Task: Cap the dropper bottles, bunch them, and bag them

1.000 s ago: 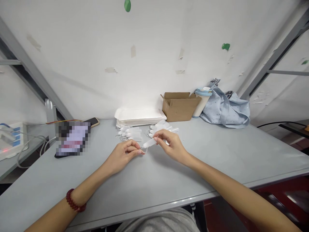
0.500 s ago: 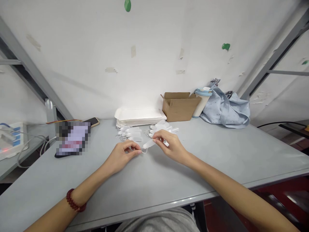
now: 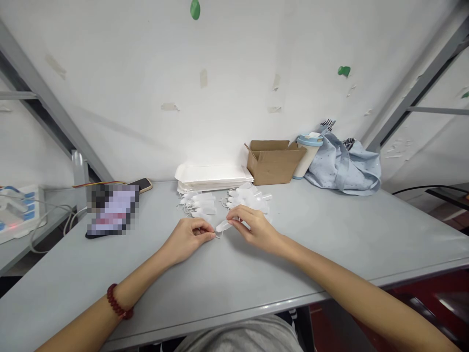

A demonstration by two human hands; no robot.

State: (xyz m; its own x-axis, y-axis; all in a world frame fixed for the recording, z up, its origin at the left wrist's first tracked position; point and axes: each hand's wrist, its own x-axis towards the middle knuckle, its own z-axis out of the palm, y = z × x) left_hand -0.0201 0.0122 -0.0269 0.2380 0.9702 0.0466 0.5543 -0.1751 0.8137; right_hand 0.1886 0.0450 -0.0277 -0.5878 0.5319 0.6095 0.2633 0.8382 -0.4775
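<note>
Between my hands is a small white translucent tube-like piece (image 3: 222,226) with a narrow tip and a thin white cord. My right hand (image 3: 256,231) pinches its wide end between thumb and fingers. With fingertips pressed together at the narrow tip, my left hand (image 3: 189,239) grips the cord, though the exact hold is partly hidden. Beyond the hands lie more such pieces with cords, a left group (image 3: 203,203) and a right group (image 3: 245,193). My right hand partly covers the right group.
A stack of flat white boxes (image 3: 214,178) lies against the wall beside an open cardboard box (image 3: 274,167). Right of that stand a blue-lidded cup (image 3: 307,155) and a light blue cloth bag (image 3: 342,168). Phones (image 3: 143,185) and a power strip (image 3: 22,212) are at left.
Both hands have shifted slightly closer together. The white piece sits a little lower and left, and less of its cord shows as a loop.
</note>
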